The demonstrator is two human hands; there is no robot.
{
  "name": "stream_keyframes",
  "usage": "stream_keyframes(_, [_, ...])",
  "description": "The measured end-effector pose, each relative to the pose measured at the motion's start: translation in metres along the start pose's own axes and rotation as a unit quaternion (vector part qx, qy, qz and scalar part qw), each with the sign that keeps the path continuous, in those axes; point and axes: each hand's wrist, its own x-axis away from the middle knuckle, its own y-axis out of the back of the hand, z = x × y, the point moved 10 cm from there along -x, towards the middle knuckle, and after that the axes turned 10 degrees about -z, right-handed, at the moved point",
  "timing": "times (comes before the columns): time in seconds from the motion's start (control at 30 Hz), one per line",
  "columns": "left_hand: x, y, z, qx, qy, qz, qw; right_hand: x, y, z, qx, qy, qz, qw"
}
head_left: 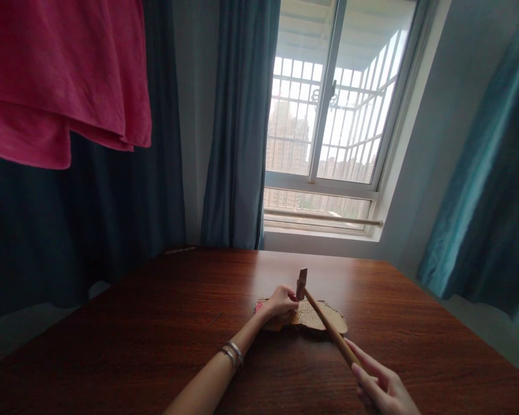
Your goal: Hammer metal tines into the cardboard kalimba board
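Observation:
My right hand (383, 383) is wrapped round the wooden handle of a hammer (328, 325). The hammer's head is raised at the far end of the handle, close above the fingers of my left hand (283, 301). Those left fingers are pinched together at the left part of a flat, tan, irregularly shaped piece (315, 314) with many small dark marks or holes. Whatever they pinch is too small to make out. A pink-red patch (259, 305) shows at the piece's left end, partly behind my left hand.
The piece lies on a dark red-brown wooden table (155, 334). A thin dark stick-like item (215, 319) lies left of my left hand. Beyond the table are a barred window (324, 144) and blue curtains (237, 127). Pink cloth (60, 75) hangs at upper left.

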Motion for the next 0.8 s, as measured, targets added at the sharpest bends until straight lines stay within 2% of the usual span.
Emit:
stream_keyframes(0.3, [-0.001, -0.002, 0.003, -0.012, 0.01, 0.006, 1.0, -0.002, 0.001, -0.003, -0.017, -0.017, -0.002, 1.0])
stream_keyframes(0.53, [-0.002, -0.001, 0.002, 0.006, -0.013, -0.002, 1.0, -0.002, 0.006, -0.005, -0.015, -0.018, -0.012, 1.0])
stream_keyframes(0.8, [0.001, -0.001, 0.003, 0.003, 0.006, 0.011, 1.0, 0.003, 0.014, -0.004, -0.036, -0.037, -0.033, 0.998])
